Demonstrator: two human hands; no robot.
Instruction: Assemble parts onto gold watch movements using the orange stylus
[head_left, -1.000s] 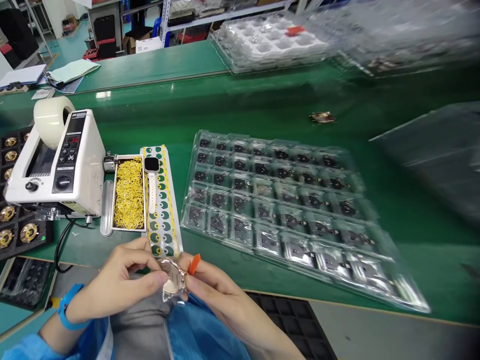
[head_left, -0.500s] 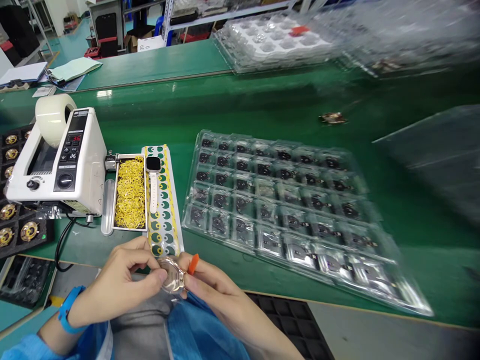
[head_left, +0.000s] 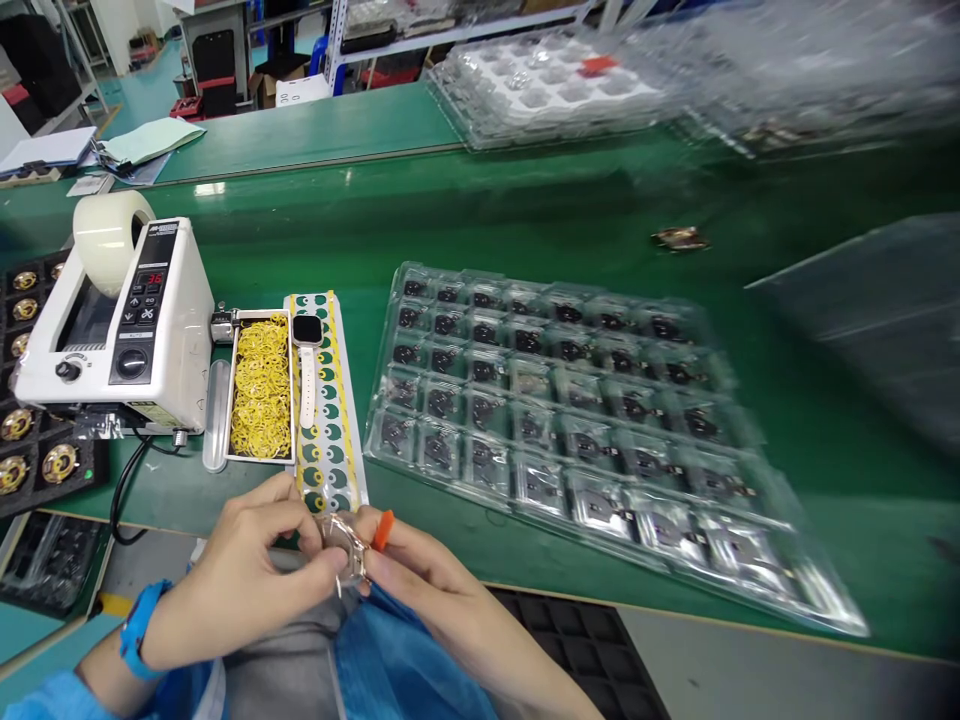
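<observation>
Left hand (head_left: 251, 570) and right hand (head_left: 420, 570) pinch a watch case (head_left: 341, 545); sticker strip (head_left: 322, 400), blister tray (head_left: 585, 420) lie beyond.

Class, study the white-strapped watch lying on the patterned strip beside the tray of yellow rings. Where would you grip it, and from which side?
Probably grip the white-strapped watch across its narrow strap, just below the dark square face, coming from above. It lies flat and lengthwise on the patterned strip, with the tray of yellow rings close on one side, so the top is free.
</observation>
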